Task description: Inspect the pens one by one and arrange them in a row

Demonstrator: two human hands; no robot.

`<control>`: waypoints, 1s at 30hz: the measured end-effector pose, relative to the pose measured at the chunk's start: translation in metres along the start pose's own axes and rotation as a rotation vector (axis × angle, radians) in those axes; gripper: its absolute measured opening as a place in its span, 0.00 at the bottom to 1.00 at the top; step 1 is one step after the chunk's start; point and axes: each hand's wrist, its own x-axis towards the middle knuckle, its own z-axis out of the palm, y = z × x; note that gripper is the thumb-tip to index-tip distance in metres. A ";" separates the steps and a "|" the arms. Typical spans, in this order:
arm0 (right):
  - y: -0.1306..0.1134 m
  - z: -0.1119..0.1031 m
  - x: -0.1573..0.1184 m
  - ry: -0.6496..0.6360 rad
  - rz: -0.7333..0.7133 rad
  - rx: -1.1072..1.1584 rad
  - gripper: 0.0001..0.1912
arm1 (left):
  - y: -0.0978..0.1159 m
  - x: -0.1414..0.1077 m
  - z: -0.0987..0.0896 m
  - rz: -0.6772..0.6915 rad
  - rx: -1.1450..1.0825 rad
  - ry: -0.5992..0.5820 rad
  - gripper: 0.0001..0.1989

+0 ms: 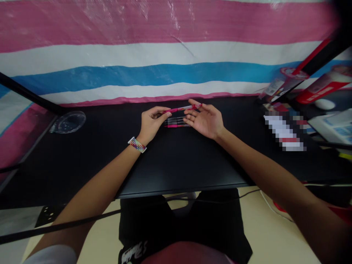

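A pink pen (180,109) with a pale middle section is held nearly level above the black table. My left hand (151,123), a multicoloured woven band on its wrist, pinches the pen's left end between thumb and fingers. At the pen's right end, my right hand (207,121) holds it with thumb and index finger; its other fingers are loosely extended, palm turned up. Just below the held pen, several more pens (176,121) lie side by side on the table, dark ones and a pink one. Their right ends are partly hidden behind my right fingers.
The black table (178,161) meets a striped plastic sheet (165,79) at its back. A clear plastic lid (70,122) lies at the left. On the right stand a cup with a red straw (286,82), a red-and-white container (324,86) and a blurred-out white item (284,132).
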 end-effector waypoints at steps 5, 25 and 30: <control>0.002 -0.002 0.002 -0.001 0.006 0.055 0.24 | 0.001 -0.001 0.001 0.006 0.013 -0.001 0.10; -0.002 0.003 -0.002 0.020 0.068 0.139 0.23 | 0.003 -0.001 0.000 0.023 -0.011 -0.003 0.09; -0.001 0.000 -0.001 0.021 0.039 0.058 0.24 | 0.004 -0.001 -0.001 0.021 0.008 -0.003 0.10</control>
